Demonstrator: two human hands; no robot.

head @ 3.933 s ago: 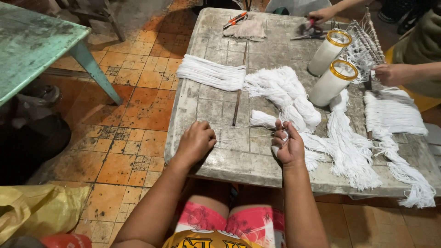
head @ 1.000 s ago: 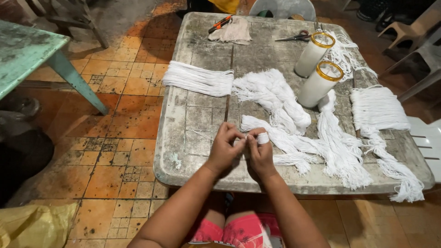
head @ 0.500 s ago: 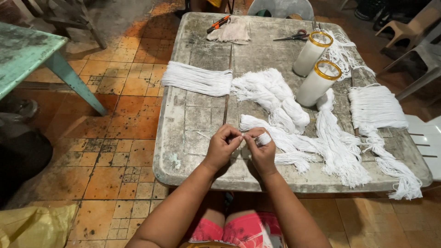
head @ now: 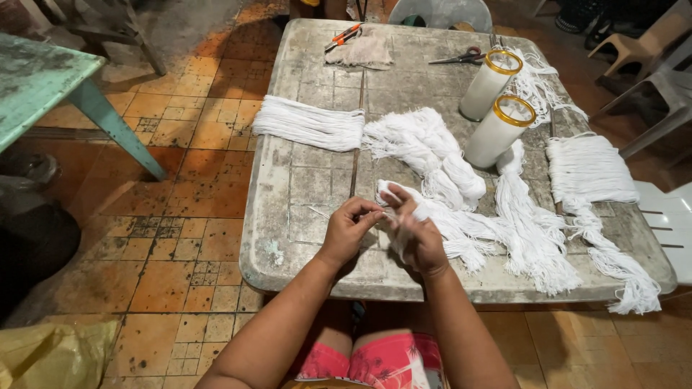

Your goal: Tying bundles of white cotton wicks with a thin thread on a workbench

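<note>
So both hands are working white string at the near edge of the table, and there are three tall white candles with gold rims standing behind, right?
Not quite: the head view shows two candles, not three. Both hands, left hand and right hand, do work white string at the table's near edge.

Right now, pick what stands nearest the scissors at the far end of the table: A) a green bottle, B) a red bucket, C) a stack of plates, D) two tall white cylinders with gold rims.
D: the two tall white cylinders with gold rims stand just right of the scissors on the grey table.
</note>
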